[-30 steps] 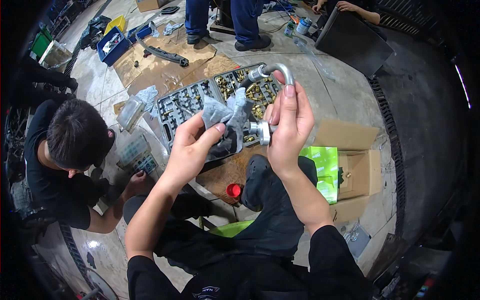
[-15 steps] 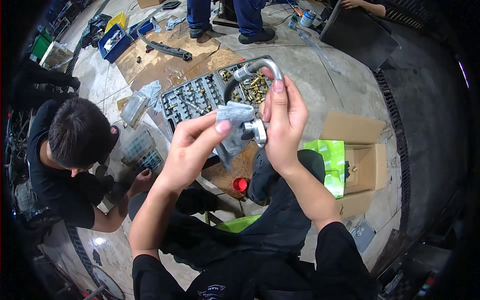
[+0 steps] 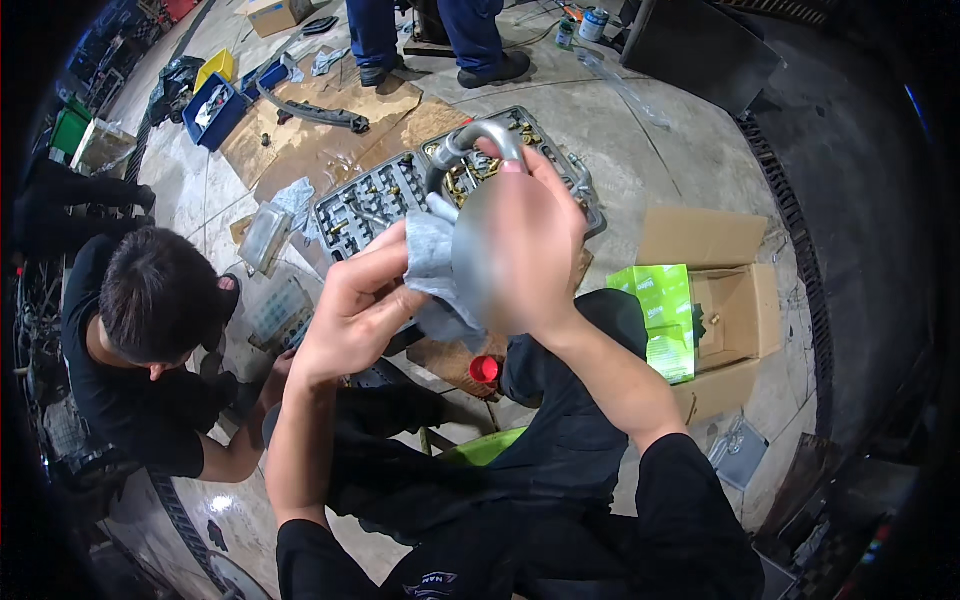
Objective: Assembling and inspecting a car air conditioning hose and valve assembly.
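My right hand (image 3: 545,240) grips a bent silver metal pipe (image 3: 497,133) joined to a black hose that curves down behind my hands. In my left hand (image 3: 350,310) a grey-blue cloth (image 3: 428,250) is pinched between thumb and fingers, close against the pipe piece. A blurred patch covers part of my right hand and whatever sits beside the cloth, so contact there cannot be made out. Beyond my hands lies an open grey case (image 3: 400,165) of metal and brass fittings, partly hidden by them.
A red cap (image 3: 484,370) sits on cardboard between my legs. To the right stand a green box (image 3: 655,305) and an open carton (image 3: 755,310). A person in black (image 3: 140,370) crouches at left. Another person's blue-trousered legs (image 3: 475,40) are ahead, near a blue bin (image 3: 215,118).
Both hands have shifted slightly left, keeping hold of the pipe and cloth. The silver end fitting that showed beside the cloth is now behind the blur. The whole view has shifted slightly.
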A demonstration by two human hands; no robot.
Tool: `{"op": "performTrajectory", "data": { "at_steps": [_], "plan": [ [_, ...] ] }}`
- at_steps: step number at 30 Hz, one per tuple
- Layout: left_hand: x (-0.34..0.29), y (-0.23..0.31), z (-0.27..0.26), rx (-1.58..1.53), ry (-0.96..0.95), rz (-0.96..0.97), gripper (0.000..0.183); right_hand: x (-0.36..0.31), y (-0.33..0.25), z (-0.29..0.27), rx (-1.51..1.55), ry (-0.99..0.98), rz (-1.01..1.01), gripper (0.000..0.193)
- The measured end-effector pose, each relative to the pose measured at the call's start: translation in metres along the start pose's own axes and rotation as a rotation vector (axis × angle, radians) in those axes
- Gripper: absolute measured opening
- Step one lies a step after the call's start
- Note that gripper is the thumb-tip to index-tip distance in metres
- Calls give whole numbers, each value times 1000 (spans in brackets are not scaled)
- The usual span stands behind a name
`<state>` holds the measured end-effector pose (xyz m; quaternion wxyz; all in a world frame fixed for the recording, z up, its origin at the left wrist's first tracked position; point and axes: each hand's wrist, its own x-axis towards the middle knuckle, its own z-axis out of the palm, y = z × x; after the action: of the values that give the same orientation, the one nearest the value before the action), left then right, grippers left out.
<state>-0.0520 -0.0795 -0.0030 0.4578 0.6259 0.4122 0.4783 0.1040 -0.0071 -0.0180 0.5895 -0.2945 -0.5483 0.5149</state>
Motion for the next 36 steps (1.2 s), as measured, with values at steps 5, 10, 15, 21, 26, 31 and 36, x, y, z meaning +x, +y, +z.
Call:
{"op": "performTrajectory", "data": {
  "at_steps": [5,10,15,21,26,31,36],
  "plan": [
    [-5,1,-10,-185,0,-189,44,0,-4,-4,6,-54,66,30],
    [-20,1,-22,-458,-26,-271,83,7,-9,-7,33,50,90,32],
    [-23,-8,-21,-551,113,-279,59,6,-10,-8,46,39,92,33],
    [-5,-20,3,-407,250,-180,26,-1,-6,-3,26,-30,146,29],
    [-2,-15,14,-345,224,-108,24,-1,-3,2,15,-33,93,32],
    [-7,-7,18,-431,168,-176,30,-6,-4,2,-30,-45,138,31],
    [-4,-6,22,-11,225,-5,28,-9,-3,4,4,-69,173,32]
  ]
}}
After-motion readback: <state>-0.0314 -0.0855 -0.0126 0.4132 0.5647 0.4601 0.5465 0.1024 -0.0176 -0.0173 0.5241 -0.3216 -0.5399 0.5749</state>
